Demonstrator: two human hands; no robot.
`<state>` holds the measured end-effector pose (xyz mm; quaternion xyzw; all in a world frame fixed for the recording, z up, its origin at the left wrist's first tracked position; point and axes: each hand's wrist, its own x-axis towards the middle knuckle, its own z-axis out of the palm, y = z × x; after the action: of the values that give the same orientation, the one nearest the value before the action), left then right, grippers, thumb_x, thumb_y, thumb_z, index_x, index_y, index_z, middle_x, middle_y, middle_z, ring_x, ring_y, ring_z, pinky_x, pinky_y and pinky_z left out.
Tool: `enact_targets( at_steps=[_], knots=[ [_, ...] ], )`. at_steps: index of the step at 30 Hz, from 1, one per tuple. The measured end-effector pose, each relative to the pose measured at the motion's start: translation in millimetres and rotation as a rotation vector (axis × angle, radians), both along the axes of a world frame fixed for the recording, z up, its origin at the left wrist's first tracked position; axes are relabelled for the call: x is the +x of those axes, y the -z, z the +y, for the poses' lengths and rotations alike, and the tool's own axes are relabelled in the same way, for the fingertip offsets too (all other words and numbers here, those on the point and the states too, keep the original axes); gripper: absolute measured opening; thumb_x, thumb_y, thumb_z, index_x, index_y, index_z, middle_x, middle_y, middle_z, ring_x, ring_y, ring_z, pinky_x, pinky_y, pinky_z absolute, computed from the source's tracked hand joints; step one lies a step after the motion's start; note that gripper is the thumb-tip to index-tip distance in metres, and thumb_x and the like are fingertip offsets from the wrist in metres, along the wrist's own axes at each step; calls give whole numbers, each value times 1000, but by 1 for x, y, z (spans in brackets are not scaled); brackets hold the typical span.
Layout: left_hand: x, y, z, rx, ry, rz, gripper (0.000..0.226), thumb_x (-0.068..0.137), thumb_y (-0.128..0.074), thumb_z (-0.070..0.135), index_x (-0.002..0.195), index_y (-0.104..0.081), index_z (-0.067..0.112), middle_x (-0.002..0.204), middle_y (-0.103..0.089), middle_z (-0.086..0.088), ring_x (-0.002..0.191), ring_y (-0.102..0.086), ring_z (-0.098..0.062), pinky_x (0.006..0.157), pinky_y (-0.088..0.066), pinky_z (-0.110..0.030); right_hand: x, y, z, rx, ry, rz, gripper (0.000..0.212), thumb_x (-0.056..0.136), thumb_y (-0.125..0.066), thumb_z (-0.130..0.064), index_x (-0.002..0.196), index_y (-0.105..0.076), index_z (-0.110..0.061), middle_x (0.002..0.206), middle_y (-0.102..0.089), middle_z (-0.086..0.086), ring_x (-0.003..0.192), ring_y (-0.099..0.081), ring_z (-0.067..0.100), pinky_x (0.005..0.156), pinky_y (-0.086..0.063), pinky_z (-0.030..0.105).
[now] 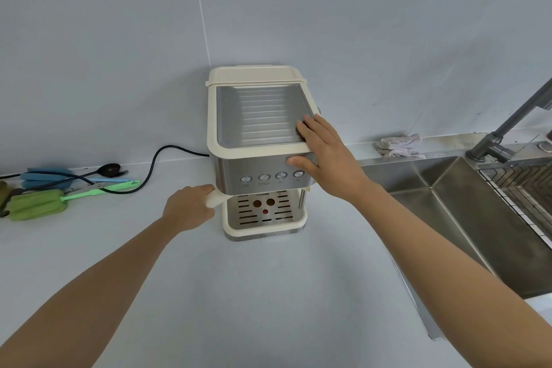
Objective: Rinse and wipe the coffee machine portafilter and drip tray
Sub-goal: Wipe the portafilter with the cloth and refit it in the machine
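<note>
Coffee machine [263,146] braced by right hand [324,155], laid flat and open on top right corner, likely against twist. Portafilter handle [215,199] wrapped tight by left hand [188,207] grip, portafilter judged not yet unlocked. Drip tray [265,212] seated at base. Sink [448,197] just right on tabletop [268,293], cloth [398,145] behind it for wiping.

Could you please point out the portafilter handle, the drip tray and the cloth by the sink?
portafilter handle [215,199]: head view, cream grip showing beyond the left hand.
drip tray [263,212]: head view, slotted metal grate.
cloth [398,145]: head view, crumpled middle.
</note>
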<state>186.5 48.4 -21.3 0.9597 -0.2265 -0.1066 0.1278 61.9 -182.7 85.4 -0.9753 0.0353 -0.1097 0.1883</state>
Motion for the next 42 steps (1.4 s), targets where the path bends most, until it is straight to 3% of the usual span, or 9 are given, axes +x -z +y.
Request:
enact_targets(
  at_steps=[5,10,19,24,30,34,36,39,42],
  knots=[
    [-12,-4,1,23,-31,-26,35,77,-58,16,112,-56,17,95,-66,-8,76,-48,-22,65,-35,-27,0,1,0,-2,0,-12,68,91,-50,-38,145,-23,-7,156,-17,9,146,-4,22,116,-5,27],
    [-29,-3,-3,46,-70,-39,30,79,-54,15,109,-53,12,88,-62,-9,74,-48,-25,64,-36,-28,0,1,0,-6,0,-12,68,91,-48,-38,145,-22,-7,156,-16,9,146,-4,22,116,-4,27],
    [-71,-4,-21,22,-157,-20,18,85,-50,17,100,-47,8,95,-64,-14,70,-45,-25,61,-35,-30,1,2,0,-23,-2,-30,67,91,-46,-40,145,-22,-7,156,-17,9,146,-4,22,116,-4,27],
    [-94,-2,-36,-34,-206,6,16,87,-48,18,98,-43,7,100,-64,-15,86,-60,-31,62,-38,-29,1,3,1,-25,-3,-31,67,92,-45,-41,145,-22,-7,156,-17,10,146,-4,23,117,-5,30],
    [-108,-7,-48,-43,-228,50,21,88,-44,17,104,-43,3,103,-62,-17,88,-59,-34,62,-37,-31,0,3,3,-24,-1,-37,67,92,-45,-41,145,-23,-6,155,-18,11,145,-5,25,117,-7,32],
    [-109,-11,-49,-104,-223,148,14,87,-45,18,90,-35,9,96,-61,-16,73,-50,-28,57,-39,-30,0,3,2,-31,-1,-40,66,92,-45,-40,144,-24,-5,155,-19,12,145,-6,26,117,-7,33],
    [-105,-15,-46,-182,-242,267,14,84,-49,20,89,-39,12,86,-58,-11,68,-56,-28,49,-45,-28,0,4,3,-31,0,-46,66,92,-45,-40,144,-24,-4,154,-20,13,145,-6,27,117,-7,33],
    [-95,-21,-43,-337,-282,420,17,79,-60,19,88,-46,15,82,-58,-7,69,-59,-27,60,-50,-32,1,5,4,-32,6,-61,66,92,-45,-40,144,-25,-4,154,-21,14,145,-8,27,117,-7,32],
    [-95,-20,-48,-429,-318,486,15,79,-58,13,90,-48,14,78,-55,-6,66,-56,-27,66,-52,-39,1,6,4,-38,4,-81,66,92,-46,-39,143,-28,-2,153,-23,15,145,-9,28,117,-7,32]
  ],
)
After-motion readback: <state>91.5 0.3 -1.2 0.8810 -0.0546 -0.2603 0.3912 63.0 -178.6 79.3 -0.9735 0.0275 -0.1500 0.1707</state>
